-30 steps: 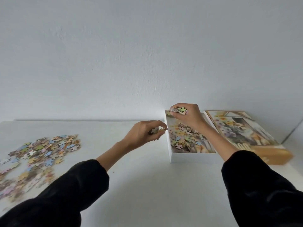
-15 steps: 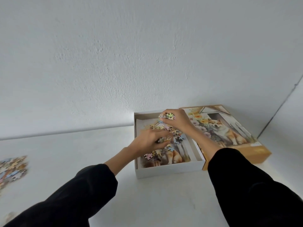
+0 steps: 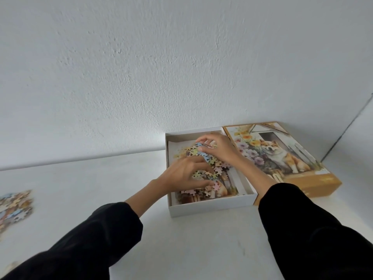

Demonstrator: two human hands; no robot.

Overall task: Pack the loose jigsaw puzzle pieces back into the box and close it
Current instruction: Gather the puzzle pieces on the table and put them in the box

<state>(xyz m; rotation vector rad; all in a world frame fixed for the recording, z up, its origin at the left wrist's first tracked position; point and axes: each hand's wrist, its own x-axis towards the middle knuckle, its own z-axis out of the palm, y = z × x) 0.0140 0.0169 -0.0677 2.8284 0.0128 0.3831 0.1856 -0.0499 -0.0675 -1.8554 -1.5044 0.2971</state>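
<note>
The white box base (image 3: 210, 209) stands open against the wall, with a dog picture sheet on its floor and a heap of pastel puzzle pieces (image 3: 217, 168) on top. My left hand (image 3: 184, 174) lies inside the box, fingers spread over the near side of the heap. At the far side of the heap my right hand (image 3: 219, 148) hovers with its fingers apart and pieces just beneath them. Neither hand visibly grips anything. The box lid (image 3: 292, 158), printed with a dog and flowers, lies face up directly right of the base.
A spread of loose puzzle pieces (image 3: 15, 207) remains on the white table (image 3: 191, 243) at the far left edge of view. The wall runs just behind the box, and a corner meets it at the right beyond the lid.
Both hands moved down into the box and spread out; the pieces they carried now lie on the heap. My view swung right, pushing the loose pieces to the left edge.
</note>
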